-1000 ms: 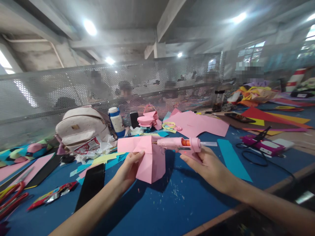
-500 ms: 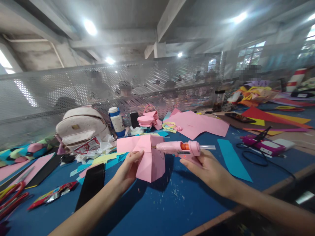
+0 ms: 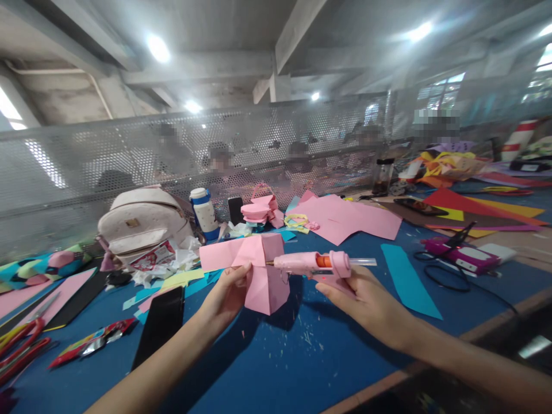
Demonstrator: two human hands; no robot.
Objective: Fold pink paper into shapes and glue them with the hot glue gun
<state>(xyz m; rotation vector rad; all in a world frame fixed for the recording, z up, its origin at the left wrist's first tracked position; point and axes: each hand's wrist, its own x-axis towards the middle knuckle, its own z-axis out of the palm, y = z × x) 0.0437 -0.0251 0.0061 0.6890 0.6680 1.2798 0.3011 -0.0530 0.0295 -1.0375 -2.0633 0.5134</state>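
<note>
My left hand (image 3: 226, 296) grips a folded pink paper piece (image 3: 261, 270) and holds it just above the blue table (image 3: 276, 356). My right hand (image 3: 366, 302) is closed around a pink hot glue gun (image 3: 317, 264). The gun points left and its metal tip touches the paper's upper fold. A clear glue stick pokes out of the gun's back end.
A black phone (image 3: 159, 325) lies left of my arm. A white backpack (image 3: 142, 221), a bottle (image 3: 203, 213), pink paper sheets (image 3: 345, 215) and scraps sit behind. A teal strip (image 3: 405, 276) and a magenta device (image 3: 463, 253) lie right. Red scissors (image 3: 21, 345) rest at the left edge.
The pink paper has been tilted and raised slightly in my left hand. The glue gun dipped a little and its tip stays at the fold.
</note>
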